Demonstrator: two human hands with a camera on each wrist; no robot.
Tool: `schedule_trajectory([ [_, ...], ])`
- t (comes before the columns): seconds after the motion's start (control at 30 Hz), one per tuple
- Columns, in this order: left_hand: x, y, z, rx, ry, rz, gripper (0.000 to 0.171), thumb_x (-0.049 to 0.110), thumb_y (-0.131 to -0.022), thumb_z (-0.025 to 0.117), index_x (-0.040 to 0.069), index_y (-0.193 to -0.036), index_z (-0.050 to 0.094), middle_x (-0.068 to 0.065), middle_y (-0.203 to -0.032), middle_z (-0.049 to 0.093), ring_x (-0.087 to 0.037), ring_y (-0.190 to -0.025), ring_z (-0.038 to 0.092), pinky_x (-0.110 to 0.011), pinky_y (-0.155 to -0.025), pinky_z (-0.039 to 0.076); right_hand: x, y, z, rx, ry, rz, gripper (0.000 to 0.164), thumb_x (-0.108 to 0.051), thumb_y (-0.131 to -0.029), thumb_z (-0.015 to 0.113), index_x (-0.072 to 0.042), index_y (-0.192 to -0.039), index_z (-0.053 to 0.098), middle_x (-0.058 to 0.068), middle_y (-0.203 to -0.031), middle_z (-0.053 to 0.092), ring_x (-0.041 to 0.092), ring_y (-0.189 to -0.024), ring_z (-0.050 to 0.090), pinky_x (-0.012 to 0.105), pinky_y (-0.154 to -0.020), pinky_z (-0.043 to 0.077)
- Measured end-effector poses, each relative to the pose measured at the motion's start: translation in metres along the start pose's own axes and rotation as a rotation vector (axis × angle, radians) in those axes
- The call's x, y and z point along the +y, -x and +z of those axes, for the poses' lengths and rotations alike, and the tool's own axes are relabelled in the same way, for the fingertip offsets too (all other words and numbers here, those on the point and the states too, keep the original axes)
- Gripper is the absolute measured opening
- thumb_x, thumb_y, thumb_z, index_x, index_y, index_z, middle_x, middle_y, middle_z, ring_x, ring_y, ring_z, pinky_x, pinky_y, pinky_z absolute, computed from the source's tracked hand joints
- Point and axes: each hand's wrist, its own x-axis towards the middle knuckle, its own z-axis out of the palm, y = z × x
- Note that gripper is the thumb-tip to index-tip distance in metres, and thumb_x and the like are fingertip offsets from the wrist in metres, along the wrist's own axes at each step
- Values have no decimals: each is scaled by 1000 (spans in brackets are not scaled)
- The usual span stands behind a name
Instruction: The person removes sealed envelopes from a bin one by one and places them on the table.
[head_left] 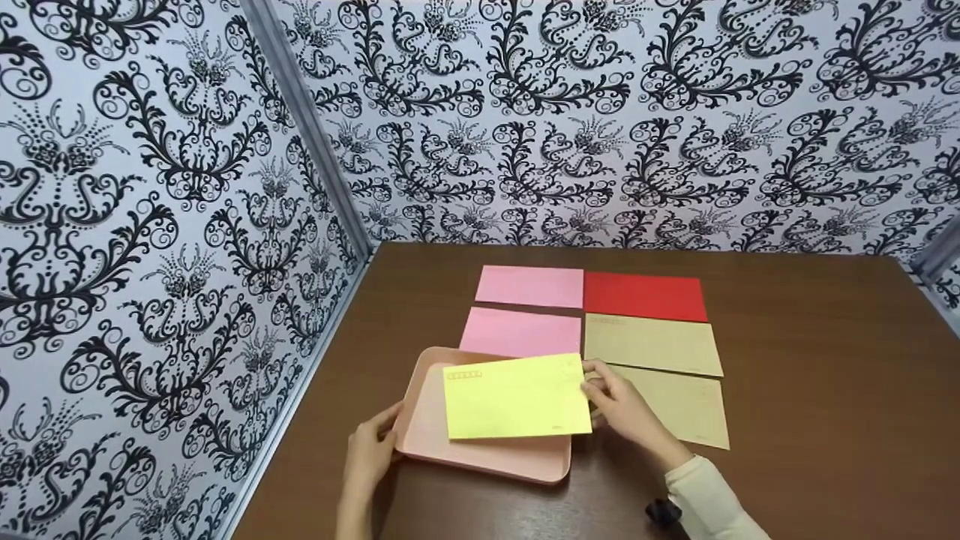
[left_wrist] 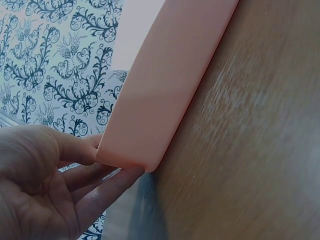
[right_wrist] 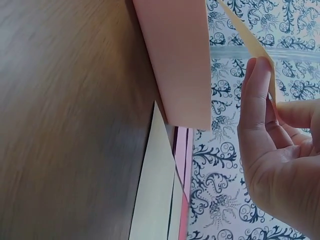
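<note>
A yellow envelope is pinched at its right edge by my right hand, thumb on its face and fingers behind. It is held over a shallow pink tray, covering much of the tray's inside in the head view. My left hand grips the tray's left end, thumb at the rim and fingers at the lower edge, as the left wrist view shows on the tray's wall. From the side, in the right wrist view, the envelope stands above the tray's rim, between thumb and fingers.
Behind the tray lie two pink envelopes, a red envelope and two tan envelopes, in two columns on the brown table. A small black object is by the right sleeve. Patterned walls enclose the table.
</note>
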Motion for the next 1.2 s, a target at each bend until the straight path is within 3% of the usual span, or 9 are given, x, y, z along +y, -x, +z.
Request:
schedule_trajectory([
  [0.23,2,0,0,11,9,-8,46,-7,-91,53,6,-133,64,-23,-131,63,-24,-88,68,-27,-60,58,2,7,-14,-11,-64,36,31,-15,-105,48,3,-130,46,29,-102,68,16,-62,66,39,-54,58],
  [0.57,1,1,-2,-28,43,-13,48,-8,-92,50,4,-136,60,-26,-131,63,-23,-88,67,-29,-62,59,7,15,-34,-13,-133,21,33,-12,-105,46,11,-128,41,10,-92,69,9,-65,68,26,-55,57],
  [0.83,2,1,-1,-20,39,-18,48,-7,-91,50,4,-136,61,-26,-130,64,-22,-87,67,-29,-62,59,11,21,-50,-6,-178,14,38,-13,-105,46,12,-132,36,-6,-88,66,7,-67,66,24,-56,56],
  [1.0,1,1,0,-22,45,-26,47,-7,-91,51,4,-136,61,-26,-129,64,-22,-89,67,-28,-63,59,14,25,-60,-18,-223,-15,38,-12,-106,44,15,-131,33,-8,-93,69,7,-72,68,24,-57,57],
  [1.2,1,1,-1,-17,40,-13,47,-8,-91,51,4,-135,62,-26,-128,65,-22,-84,66,-27,-61,58,14,31,-71,27,-249,37,39,-14,-106,45,12,-132,32,-9,-95,71,10,-72,70,27,-59,59],
])
